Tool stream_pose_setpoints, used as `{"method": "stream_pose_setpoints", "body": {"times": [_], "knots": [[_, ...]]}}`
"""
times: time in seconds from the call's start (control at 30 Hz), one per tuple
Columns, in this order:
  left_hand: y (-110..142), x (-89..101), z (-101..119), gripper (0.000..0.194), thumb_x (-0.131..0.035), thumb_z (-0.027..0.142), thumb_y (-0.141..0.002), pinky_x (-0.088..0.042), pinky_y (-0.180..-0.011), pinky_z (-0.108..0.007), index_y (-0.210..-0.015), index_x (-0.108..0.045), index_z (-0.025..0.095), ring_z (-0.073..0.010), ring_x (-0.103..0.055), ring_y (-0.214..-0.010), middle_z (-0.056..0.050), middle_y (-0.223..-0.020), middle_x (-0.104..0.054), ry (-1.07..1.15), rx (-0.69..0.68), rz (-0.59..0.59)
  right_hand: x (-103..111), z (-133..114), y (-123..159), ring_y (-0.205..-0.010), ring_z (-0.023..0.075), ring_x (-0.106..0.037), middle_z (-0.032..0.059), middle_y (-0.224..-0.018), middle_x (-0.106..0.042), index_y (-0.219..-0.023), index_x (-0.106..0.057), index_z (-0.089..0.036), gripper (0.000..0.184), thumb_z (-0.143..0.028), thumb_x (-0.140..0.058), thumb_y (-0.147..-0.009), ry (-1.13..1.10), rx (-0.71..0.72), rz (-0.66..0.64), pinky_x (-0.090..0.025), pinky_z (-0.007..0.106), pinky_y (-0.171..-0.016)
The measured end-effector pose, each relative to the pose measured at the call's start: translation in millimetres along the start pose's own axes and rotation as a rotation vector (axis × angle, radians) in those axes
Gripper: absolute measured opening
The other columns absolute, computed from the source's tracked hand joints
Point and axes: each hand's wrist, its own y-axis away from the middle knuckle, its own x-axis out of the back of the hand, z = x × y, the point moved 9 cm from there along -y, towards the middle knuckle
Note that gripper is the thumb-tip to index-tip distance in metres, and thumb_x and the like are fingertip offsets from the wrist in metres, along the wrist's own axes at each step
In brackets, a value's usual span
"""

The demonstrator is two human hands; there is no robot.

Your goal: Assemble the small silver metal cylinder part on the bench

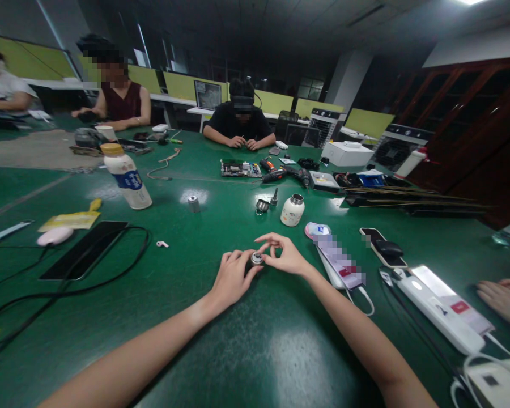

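Observation:
My left hand (233, 277) is closed around a small silver metal cylinder (256, 259), which stands on the green table. The cylinder's round top faces up between my two hands. My right hand (285, 255) is at the cylinder's right side, thumb and fingers bent together by its top edge. Anything pinched there is too small to make out. A similar metal cylinder (193, 204) stands farther off to the left. Beyond my hands are a white patterned bottle (293, 210) without a lid, a metal lid-like piece (262, 207) and a small dark pointed part (274, 196).
At left lie a black tablet (85, 250), cables and a milk bottle (126, 177). Phones (339, 260) and a power strip (440, 311) occupy the right. Power drills (276, 174) and a circuit board (240, 168) lie beyond. Other people sit around; another person's hands (504, 297) rest at right.

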Motion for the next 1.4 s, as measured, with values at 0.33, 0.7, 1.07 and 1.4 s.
{"method": "stream_pose_setpoints", "body": {"times": [0.33, 0.7, 1.07, 1.4], "knots": [[0.1, -0.3, 0.8, 0.025, -0.054, 0.034, -0.092, -0.038, -0.083, -0.039, -0.113, -0.054, 0.020, -0.0227, -0.057, -0.095, -0.007, -0.104, -0.067, 0.012, 0.002, -0.003, 0.1, 4.1, -0.5, -0.051, 0.0057, -0.044, 0.0033, -0.087, -0.071, -0.112, -0.060, -0.017, 0.041, -0.023, -0.069, -0.071, -0.002, 0.008, -0.018, -0.040, 0.020, -0.052], [0.0, -1.1, -0.6, 0.026, -0.053, 0.032, -0.092, -0.039, -0.083, -0.039, -0.115, -0.054, 0.019, -0.0234, -0.057, -0.095, -0.008, -0.104, -0.066, 0.006, -0.006, 0.003, -2.1, 6.4, -0.9, -0.049, 0.0048, -0.043, 0.0038, -0.088, -0.071, -0.111, -0.061, -0.017, 0.045, -0.027, -0.072, -0.069, -0.050, 0.002, 0.009, -0.040, 0.020, -0.051], [0.2, 1.1, 0.3, 0.027, -0.053, 0.035, -0.092, -0.039, -0.084, -0.039, -0.114, -0.055, 0.020, -0.0230, -0.058, -0.093, -0.008, -0.101, -0.066, -0.001, 0.001, 0.014, -0.9, 8.5, 0.2, -0.047, 0.0063, -0.046, 0.0079, -0.085, -0.074, -0.107, -0.065, -0.016, 0.044, -0.037, -0.075, -0.069, -0.032, -0.035, 0.082, -0.039, 0.020, -0.048], [0.0, -0.3, 0.0, 0.026, -0.054, 0.034, -0.092, -0.039, -0.083, -0.038, -0.114, -0.054, 0.020, -0.0229, -0.058, -0.093, -0.007, -0.103, -0.066, -0.012, -0.008, 0.015, 0.6, 5.4, -0.9, -0.050, 0.0057, -0.046, 0.0041, -0.087, -0.072, -0.115, -0.060, -0.017, 0.045, -0.022, -0.070, -0.071, -0.016, 0.029, -0.010, -0.042, 0.020, -0.052]]}}
